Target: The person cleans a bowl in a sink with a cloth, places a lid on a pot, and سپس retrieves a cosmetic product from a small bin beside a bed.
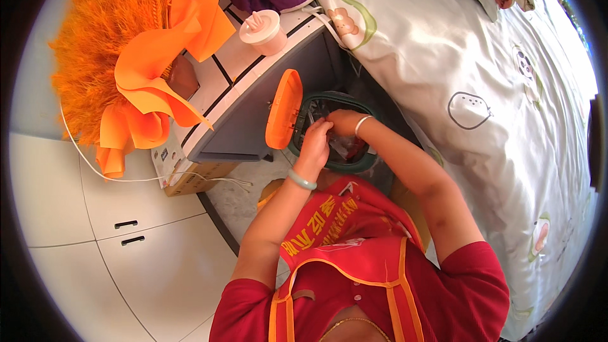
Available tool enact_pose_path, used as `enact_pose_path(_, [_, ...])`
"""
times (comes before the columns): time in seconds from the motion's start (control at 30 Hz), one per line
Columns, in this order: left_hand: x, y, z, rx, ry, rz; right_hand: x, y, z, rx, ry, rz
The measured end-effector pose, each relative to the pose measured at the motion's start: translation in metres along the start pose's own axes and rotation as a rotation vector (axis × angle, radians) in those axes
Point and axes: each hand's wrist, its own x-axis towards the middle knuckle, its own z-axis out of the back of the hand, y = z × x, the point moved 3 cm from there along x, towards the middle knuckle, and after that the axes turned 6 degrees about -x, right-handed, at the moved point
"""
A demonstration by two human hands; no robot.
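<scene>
A dark green trash bin (351, 167) stands on the floor before me, between the small table and the bed. Its orange lid (285, 109) is raised on its hinge to the left. Crumpled clear plastic bag (343, 145) film lines the inside, with something red low down at the right. Over the bin's mouth, my left hand (316, 143), with a pale bangle at the wrist, pinches the film at its fingertips. My right hand (346, 122), wearing a silver bangle, reaches in from the right and meets the left at the film; its fingertips are partly hidden.
A white-topped table (223, 54) holds a pink lidded container (266, 33) and an orange-wrapped bunch of dried grass (114, 47). A bed with a patterned cover (427, 47) borders the right. A cardboard box (199, 178), trailing white cable (142, 179) and white cabinet (156, 237) are at left.
</scene>
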Motion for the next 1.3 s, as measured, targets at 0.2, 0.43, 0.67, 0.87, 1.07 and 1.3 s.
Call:
enact_pose_path(0.2, [0.046,0.022,0.030,-0.064,-0.170,0.201,0.029,-0.006,-0.018,-0.023,0.180,-0.280])
enact_pose_path(0.43, [0.050,0.020,0.034,-0.109,-0.282,0.190,0.071,-0.036,-0.057,-0.121,0.103,-0.262])
enact_pose_path(0.67, [0.053,0.021,0.037,-0.094,-0.324,0.173,0.072,-0.049,-0.083,-0.294,0.031,-0.311])
enact_pose_path(0.87, [0.051,0.015,0.030,-0.173,-0.232,0.111,0.033,-0.004,-0.018,-0.242,0.255,-0.287])
enact_pose_path(1.07, [0.051,0.009,0.030,-0.066,-0.128,0.153,-0.033,0.006,0.052,0.116,0.002,-0.140])
enact_pose_path(1.3, [0.029,-0.013,0.007,-0.075,0.141,0.243,-0.068,-0.018,0.068,0.716,-0.163,-0.152])
